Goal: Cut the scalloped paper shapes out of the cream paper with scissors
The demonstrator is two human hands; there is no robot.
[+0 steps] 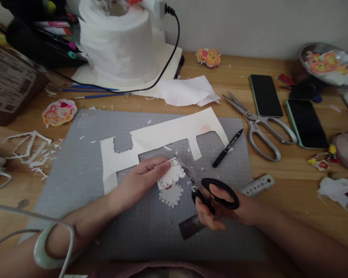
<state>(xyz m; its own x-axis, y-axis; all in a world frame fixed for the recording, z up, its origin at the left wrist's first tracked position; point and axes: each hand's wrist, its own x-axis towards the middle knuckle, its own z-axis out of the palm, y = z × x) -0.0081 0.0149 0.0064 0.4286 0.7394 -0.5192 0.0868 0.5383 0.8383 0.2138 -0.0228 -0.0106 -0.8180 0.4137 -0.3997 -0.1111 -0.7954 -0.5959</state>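
Observation:
My left hand (146, 177) pinches a small white paper piece (172, 173) with a scalloped outline drawn in black. In my right hand (216, 210) is a pair of black-handled scissors (220, 191), its thumb and fingers through the loops. The blades reach the paper's right and upper edge and look parted. Just below lies a scalloped paper cutout (171, 195) with a small reddish mark, on the grey cutting mat (127, 227). Behind my hands stretches a large white paper sheet (165, 129) with pieces cut out of it. A metal ruler (258, 185) runs partly beneath my right hand.
A black marker (227, 148) and large metal scissors (258, 125) lie right of the sheet, beside two phones (266, 95). A white roll (118, 46) stands at the back left. Paper scraps (36, 150) and a painted paper piece (59, 112) are at left; a metal bowl (330, 63) is far right.

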